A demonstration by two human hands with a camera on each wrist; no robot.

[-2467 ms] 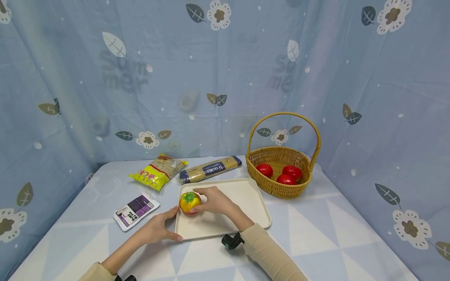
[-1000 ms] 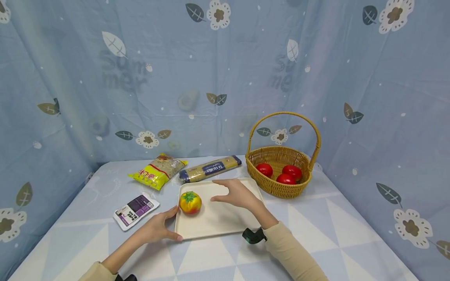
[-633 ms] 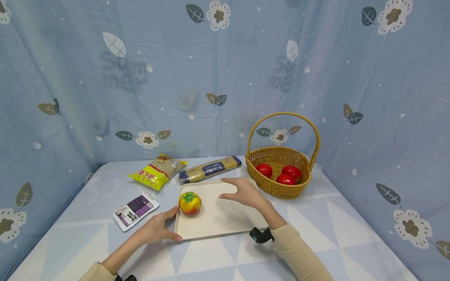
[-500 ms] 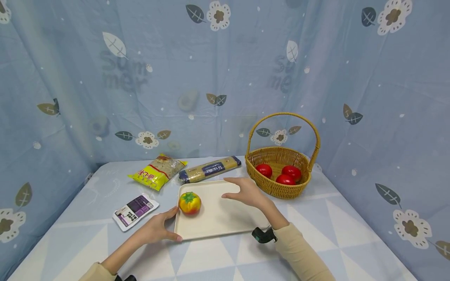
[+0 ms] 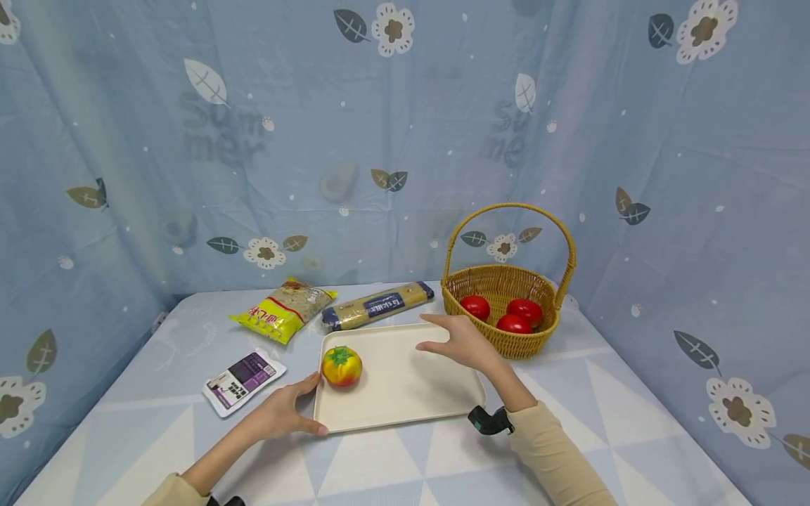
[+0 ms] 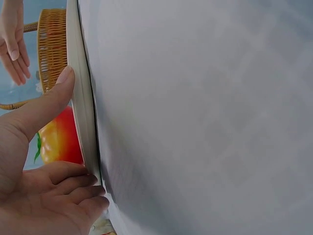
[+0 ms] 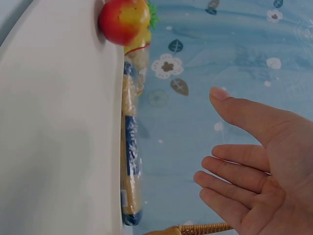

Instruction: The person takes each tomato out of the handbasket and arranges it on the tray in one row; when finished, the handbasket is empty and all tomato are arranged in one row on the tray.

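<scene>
Spreading below the blue curtain (image 5: pixel 392 105) in the head view, a tablecloth (image 5: pixel 380 471) of pale blue and white triangles carries everything; the curtain, printed with flowers and leaves, closes off the back and both sides. The cream tray (image 5: pixel 405 393) lies in the middle, with the yellow-and-red fruit (image 5: pixel 342 374) on it, just inside the left rim; the left hand (image 5: pixel 281 411) spans that corner from outside, thumb and fingers wide apart and touching the rim, so the rim stands between hand and fruit. The right hand (image 5: pixel 465 343) hangs over the tray's right end with thumb and fingers well spread, far from the fruit; it covers part of the tray's far right corner and of the basket (image 5: pixel 506 344). Both sleeves run out of frame.

From the left wrist — turned sideways — the thumb touches the rim and the fingertips meet the edge; the fruit shows between them, partly hidden by hand and rim; the right hand is cut off at the upper left.

From the right wrist, the palm faces the camera, cut off at the right; the fruit sits well apart, clipped at the top; the pasta packet (image 7: pixel 131 147) lies beyond the tray, its lettering too blurred to read.
</scene>
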